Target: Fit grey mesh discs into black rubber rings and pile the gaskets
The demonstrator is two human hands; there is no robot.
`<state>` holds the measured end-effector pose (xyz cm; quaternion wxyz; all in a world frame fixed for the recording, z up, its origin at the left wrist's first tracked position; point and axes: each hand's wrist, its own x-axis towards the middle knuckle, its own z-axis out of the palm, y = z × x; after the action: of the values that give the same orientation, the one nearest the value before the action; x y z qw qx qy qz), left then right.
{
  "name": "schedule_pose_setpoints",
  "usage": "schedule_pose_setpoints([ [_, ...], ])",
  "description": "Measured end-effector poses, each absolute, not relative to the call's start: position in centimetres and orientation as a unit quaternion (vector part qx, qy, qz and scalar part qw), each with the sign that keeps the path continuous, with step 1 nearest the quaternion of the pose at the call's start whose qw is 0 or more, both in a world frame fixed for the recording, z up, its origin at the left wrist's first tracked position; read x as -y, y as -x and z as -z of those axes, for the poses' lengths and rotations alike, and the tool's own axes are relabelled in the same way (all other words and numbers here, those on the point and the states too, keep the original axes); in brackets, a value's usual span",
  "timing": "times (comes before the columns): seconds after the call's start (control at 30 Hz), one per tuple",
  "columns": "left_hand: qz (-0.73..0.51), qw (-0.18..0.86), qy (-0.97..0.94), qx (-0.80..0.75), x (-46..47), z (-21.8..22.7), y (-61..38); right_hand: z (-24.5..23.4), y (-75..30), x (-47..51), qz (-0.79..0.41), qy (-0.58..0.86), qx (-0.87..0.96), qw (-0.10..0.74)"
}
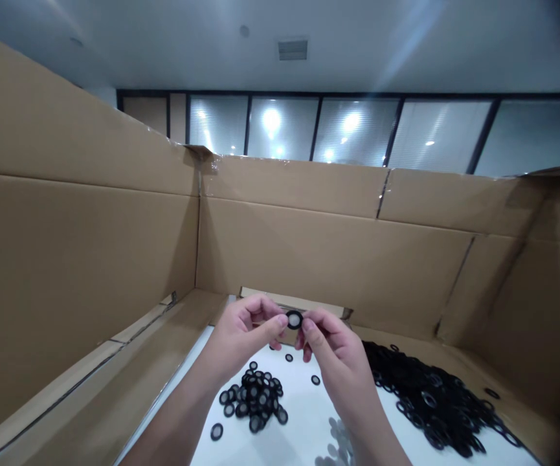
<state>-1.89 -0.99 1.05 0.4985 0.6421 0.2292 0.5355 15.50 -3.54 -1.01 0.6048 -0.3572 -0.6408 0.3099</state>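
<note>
A small black rubber ring with a pale round disc in its middle [294, 320] is held up between both hands above the white board. My left hand [253, 327] pinches its left edge between thumb and fingers. On the opposite edge, my right hand [331, 336] grips it the same way. Below my left hand lies a heap of black rings with grey centres [255, 395]. Loose pale grey discs [338, 443] lie beside my right forearm, which partly hides them. To the right spreads a large pile of black rings [430, 395], many with open centres.
The white board [299, 421] lies inside a large cardboard box. Tall cardboard walls stand at the left [80, 259] and at the back [318, 252]. A few single ringed discs [315, 380] lie apart from the heap. One stray black ring [492, 393] rests near the right wall.
</note>
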Motion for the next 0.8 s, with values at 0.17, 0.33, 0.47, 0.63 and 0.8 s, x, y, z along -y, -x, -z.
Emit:
schedule_pose_setpoints([
  [0.17, -0.520, 0.500, -0.658, -0.216, 1.1, -0.9, 2.1, 0.9, -15.3, 3.6, -0.284, 0.365, 0.648, 0.605],
  [0.33, -0.509, 0.509, -0.660, -0.215, 1.0, -0.9, 2.0, 0.8, -15.5, 3.8, -0.217, 0.400, 0.669, 0.587],
  [0.47, -0.507, 0.506, -0.658, -0.234, 1.0, -1.0, 1.9, 0.5, -15.8, 4.0, -0.179, 0.395, 0.710, 0.554],
  [0.63, -0.471, 0.517, -0.675, -0.235, 0.7, -0.9, 2.1, 0.0, -16.4, 4.5, -0.136, 0.363, 0.771, 0.506],
  [0.8, -0.456, 0.530, -0.676, -0.232, 0.5, -0.6, 1.8, -0.1, -16.3, 4.6, -0.092, 0.352, 0.787, 0.498],
])
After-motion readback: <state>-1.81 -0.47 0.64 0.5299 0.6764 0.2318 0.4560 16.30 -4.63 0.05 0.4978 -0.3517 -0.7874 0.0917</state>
